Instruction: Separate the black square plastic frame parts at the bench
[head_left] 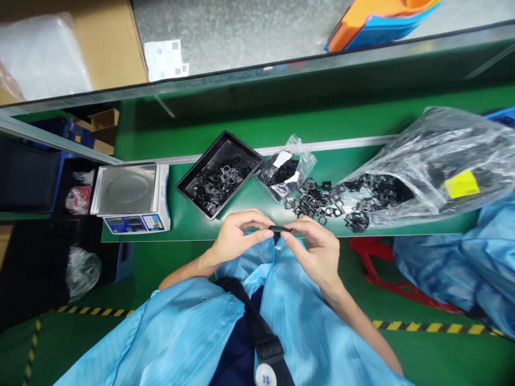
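Between both hands, close to the bench's front edge, is a small black plastic part (278,228), seen nearly edge-on. My left hand (242,236) pinches its left end with thumb and fingers. The right end is pinched by my right hand (311,245). Just beyond my left hand lies a black tray (187,186) with many small black ring-shaped parts (223,179) in it. A clear bag (281,170) of black pieces rests against the tray's right side. Past my right hand, a loose pile of black ring parts (317,199) spreads over the green bench.
A large clear plastic bag (438,155) with a yellow label spills black parts at the right. A weighing scale (131,198) stands at the left. Above runs a shelf (241,32) with orange and blue bins (378,24). Another person's blue sleeve (438,268) is at the right.
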`<control>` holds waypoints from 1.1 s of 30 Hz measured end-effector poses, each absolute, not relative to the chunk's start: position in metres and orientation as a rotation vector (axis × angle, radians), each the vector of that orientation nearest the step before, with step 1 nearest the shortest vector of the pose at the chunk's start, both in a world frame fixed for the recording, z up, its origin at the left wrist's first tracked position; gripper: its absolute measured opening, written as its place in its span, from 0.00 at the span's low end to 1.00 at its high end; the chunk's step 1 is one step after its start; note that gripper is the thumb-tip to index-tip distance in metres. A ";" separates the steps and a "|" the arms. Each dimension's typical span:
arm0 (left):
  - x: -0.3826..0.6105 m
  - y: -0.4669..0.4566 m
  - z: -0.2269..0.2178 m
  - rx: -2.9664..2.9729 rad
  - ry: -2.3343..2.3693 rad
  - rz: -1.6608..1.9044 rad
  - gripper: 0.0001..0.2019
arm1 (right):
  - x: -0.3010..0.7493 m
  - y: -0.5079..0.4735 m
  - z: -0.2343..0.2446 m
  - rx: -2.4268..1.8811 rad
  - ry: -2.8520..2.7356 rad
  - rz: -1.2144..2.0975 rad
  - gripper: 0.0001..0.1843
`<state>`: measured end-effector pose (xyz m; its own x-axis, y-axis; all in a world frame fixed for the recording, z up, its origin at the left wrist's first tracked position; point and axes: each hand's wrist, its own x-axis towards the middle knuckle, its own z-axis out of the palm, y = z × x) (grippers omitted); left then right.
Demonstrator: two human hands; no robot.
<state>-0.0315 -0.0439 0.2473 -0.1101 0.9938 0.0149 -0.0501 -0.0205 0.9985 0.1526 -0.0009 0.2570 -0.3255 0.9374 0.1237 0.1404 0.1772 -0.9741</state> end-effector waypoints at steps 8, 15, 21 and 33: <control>-0.034 -0.041 0.240 0.775 1.208 1.197 0.19 | 0.152 0.001 0.262 -1.085 -1.538 1.479 0.07; -0.026 -0.041 0.238 0.605 1.096 1.144 0.20 | 0.153 0.004 0.259 -1.113 -1.522 1.537 0.12; -0.019 -0.040 0.241 0.478 1.084 1.183 0.21 | 0.153 0.004 0.262 -1.181 -1.540 1.418 0.15; -0.029 -0.041 0.241 0.749 1.100 1.116 0.20 | 0.155 0.004 0.263 -1.141 -1.509 1.520 0.15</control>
<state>-0.0286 -0.0411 0.2411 0.0516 0.9520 -0.3018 -0.3158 0.3022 0.8994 0.1552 0.0036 0.2632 -0.3673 0.9237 -0.1094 0.1023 -0.0767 -0.9918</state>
